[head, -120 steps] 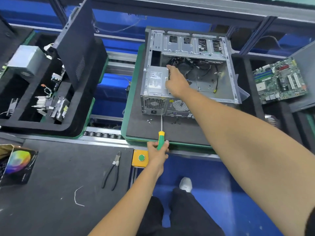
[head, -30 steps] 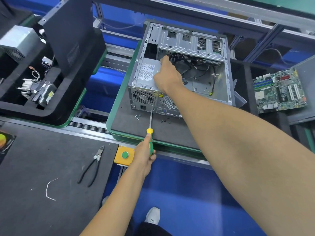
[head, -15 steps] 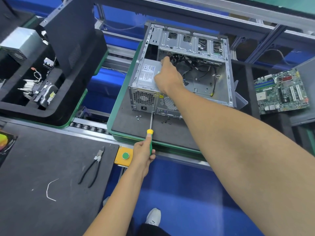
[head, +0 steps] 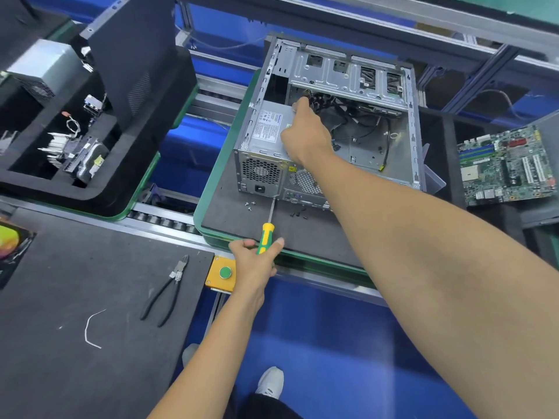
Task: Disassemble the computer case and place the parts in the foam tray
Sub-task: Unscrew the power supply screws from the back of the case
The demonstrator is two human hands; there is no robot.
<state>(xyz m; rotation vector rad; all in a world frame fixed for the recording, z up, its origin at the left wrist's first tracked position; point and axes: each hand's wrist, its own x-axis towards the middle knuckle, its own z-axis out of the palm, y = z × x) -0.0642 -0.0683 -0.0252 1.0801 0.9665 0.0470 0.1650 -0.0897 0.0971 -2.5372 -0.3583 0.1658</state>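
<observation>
An open grey computer case [head: 357, 71] lies on a green-rimmed foam pallet [head: 227, 213]. Its power supply [head: 266, 128] sits in the near left corner, and black cables [head: 354, 116] trail across the case floor. My right hand [head: 305, 131] reaches into the case and grips the inner edge of the power supply. My left hand [head: 254, 261] holds a green and yellow screwdriver [head: 264, 234], whose shaft points at the back of the power supply. Loose screws [head: 249, 204] lie on the pallet by the tip.
A black foam tray [head: 99, 189] at left holds a heatsink, a drive, another power supply and an upright side panel. A motherboard [head: 508, 164] lies at right. Black pliers [head: 168, 290] and a white wire scrap rest on the near mat beside a yellow button box [head: 222, 273].
My left hand has loosened on the screwdriver handle, with the forefinger and thumb now stretched out beside it. My right hand stays on the power supply. The view has shifted slightly.
</observation>
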